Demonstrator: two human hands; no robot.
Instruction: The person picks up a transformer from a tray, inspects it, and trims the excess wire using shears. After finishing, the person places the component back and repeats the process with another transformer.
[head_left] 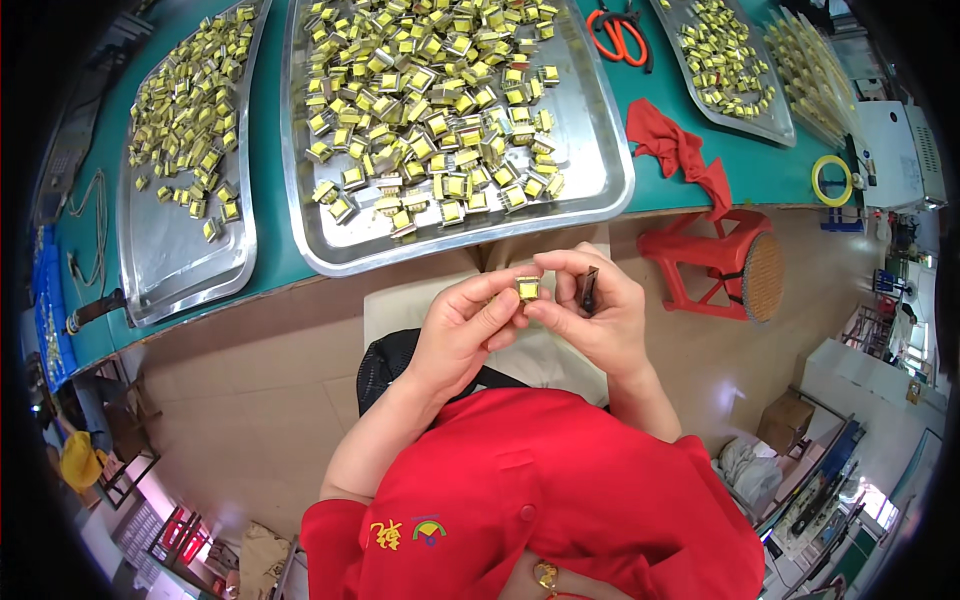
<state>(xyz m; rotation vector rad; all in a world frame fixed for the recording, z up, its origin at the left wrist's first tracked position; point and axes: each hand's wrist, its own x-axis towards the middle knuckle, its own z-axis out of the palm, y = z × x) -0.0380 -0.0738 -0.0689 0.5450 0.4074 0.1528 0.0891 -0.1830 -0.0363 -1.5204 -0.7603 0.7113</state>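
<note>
A small transformer (528, 288), wrapped in yellow tape, is held in front of my chest, just off the near edge of the table. My left hand (455, 330) pinches it between thumb and fingers from the left. The thumb and forefinger of my right hand (612, 318) close on its right side. Tucked in the fingers of that same hand is a short dark tool (589, 289), its kind hard to make out. Just beyond my hands, a large metal tray (450, 238) carries a heap of similar yellow transformers (430, 100).
More transformers fill a left tray (190, 275) and a right tray (765, 125) on the green table (660, 190). Orange-handled cutters (620, 38), a red cloth (675, 145) and a yellow tape roll (831, 180) lie at right. A red stool (690, 262) stands below the edge.
</note>
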